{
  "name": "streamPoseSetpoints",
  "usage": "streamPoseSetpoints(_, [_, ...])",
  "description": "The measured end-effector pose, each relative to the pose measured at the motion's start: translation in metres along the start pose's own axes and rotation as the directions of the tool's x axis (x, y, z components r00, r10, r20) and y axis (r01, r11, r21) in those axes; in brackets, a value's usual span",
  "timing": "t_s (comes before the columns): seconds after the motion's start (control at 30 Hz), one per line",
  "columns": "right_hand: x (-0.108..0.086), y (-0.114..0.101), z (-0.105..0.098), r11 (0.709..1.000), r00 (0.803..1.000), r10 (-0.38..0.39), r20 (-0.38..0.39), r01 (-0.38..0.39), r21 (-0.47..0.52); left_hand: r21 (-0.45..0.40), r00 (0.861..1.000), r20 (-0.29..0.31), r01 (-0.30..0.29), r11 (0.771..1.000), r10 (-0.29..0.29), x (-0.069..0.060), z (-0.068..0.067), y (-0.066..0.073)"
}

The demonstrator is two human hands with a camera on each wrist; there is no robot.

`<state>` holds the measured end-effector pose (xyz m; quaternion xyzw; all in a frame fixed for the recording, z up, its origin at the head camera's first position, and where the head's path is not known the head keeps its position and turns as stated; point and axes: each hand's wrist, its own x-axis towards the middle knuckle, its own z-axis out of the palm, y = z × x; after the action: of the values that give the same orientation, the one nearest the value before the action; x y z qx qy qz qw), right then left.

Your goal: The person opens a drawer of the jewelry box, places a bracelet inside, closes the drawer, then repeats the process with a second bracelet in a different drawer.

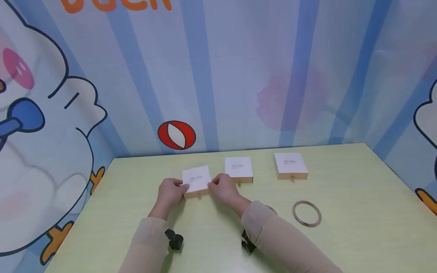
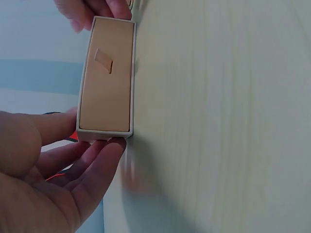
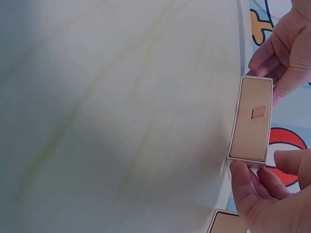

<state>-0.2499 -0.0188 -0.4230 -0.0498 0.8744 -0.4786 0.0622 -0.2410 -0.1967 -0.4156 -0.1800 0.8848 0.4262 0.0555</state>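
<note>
A white jewelry box (image 1: 197, 177) with a tan drawer front (image 2: 107, 92) and a small pull tab lies between both hands in the head view, slightly turned. The left hand (image 1: 170, 192) grips its left end, thumb along the top edge and fingers at the side. At the opposite end the right hand (image 1: 225, 188) holds it with thumb and fingertips. The drawer looks pushed in. Just right of it sits a second white box (image 1: 238, 167), close behind the right hand. Further right stands a third such box (image 1: 291, 163).
On the pale table (image 1: 358, 189) lies a ring-shaped bangle (image 1: 316, 220), right of the right forearm. Another curved rim (image 1: 272, 209) shows partly behind the right sleeve. A patterned curtain (image 1: 239, 76) rises at the table's back edge.
</note>
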Motion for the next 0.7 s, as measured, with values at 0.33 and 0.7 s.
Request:
streamPoseSetpoints(0.33, [-0.0023,-0.0007,-0.0035,0.998,0.999,0.04,-0.019,-0.041,-0.05,0.022,0.999,0.05,0.003,1.0,-0.004,-0.0058,-0.0014,0.0032])
streamPoseSetpoints(0.7, [-0.004,-0.0015,-0.0063,0.997,1.0,0.03,-0.007,-0.03,-0.07,0.039,0.995,0.089,0.037,0.999,-0.04,-0.0053,-0.0014,0.0043])
